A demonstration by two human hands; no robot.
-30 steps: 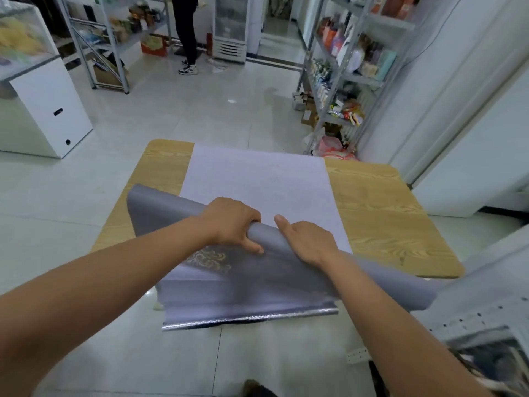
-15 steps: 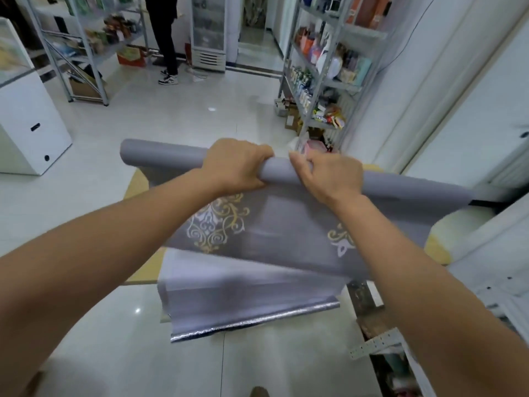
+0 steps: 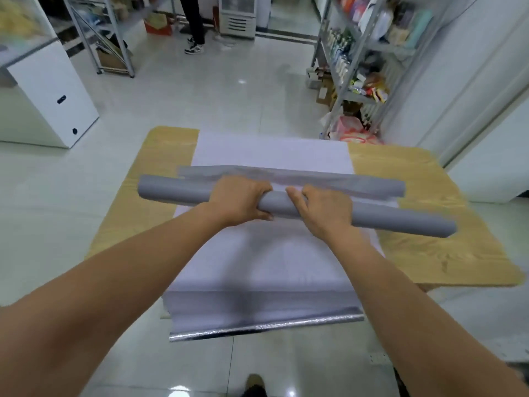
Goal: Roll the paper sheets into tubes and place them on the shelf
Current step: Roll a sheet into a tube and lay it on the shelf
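Paper tube [image 3: 400, 222] sits mid-length inside curled fingers of left hand [image 3: 240, 200] and right hand [image 3: 323, 209].

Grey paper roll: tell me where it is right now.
Head view, centre: the grey paper roll is crosswise over the stack of pale sheets on the wooden table, gripped near its middle by the left hand and the right hand.

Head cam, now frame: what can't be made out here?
Head view:
- Grey rolled paper tube: its middle is covered by the left hand and right hand; fingertips beneath are hidden.
- Grey loose flap behind the tube: motion-blurred, edge unclear.
- Pale lilac paper stack on the wooden table: sheet count too fine.
- Standing person: cut off by top edge.
- Metal shelf goods: too small.
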